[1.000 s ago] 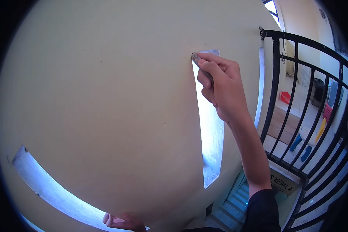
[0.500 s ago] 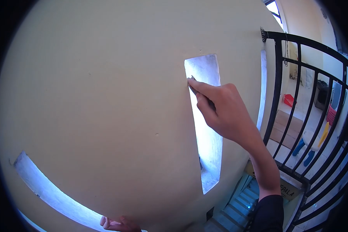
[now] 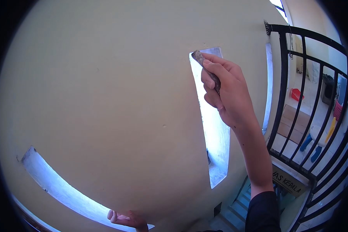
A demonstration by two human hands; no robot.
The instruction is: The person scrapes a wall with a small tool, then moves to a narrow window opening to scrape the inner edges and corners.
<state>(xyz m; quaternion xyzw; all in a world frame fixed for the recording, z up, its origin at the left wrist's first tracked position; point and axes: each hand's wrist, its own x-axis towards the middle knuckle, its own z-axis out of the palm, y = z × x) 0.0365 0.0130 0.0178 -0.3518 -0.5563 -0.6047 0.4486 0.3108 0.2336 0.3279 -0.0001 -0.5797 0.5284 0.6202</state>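
Note:
My right hand (image 3: 224, 79) is closed around a rough, grey-brown narrow strip (image 3: 210, 71), its upper end sticking out past thumb and fingers. The hand is at the upper part of a tall narrow slot (image 3: 216, 143) in the cream wall (image 3: 104, 104); the strip's tip overlaps the slot's upper left edge. Light comes through this slot. Low in the view, my left hand (image 3: 129, 219) has its fingers curled at the upper edge of a second, slanting slot (image 3: 69, 189). What those fingers grip, if anything, I cannot tell.
A black metal railing (image 3: 284, 92) runs down the right side. Beyond it are a red dustpan (image 3: 297, 94), flattened cardboard (image 3: 294, 123) and a stool (image 3: 319, 135) with blue legs. Below, stairs (image 3: 239, 207) descend beside a lettered sign (image 3: 286, 181).
My right hand has moved up along the slot and turned, showing more of the strip. The view has shifted slightly, and more of my left hand shows.

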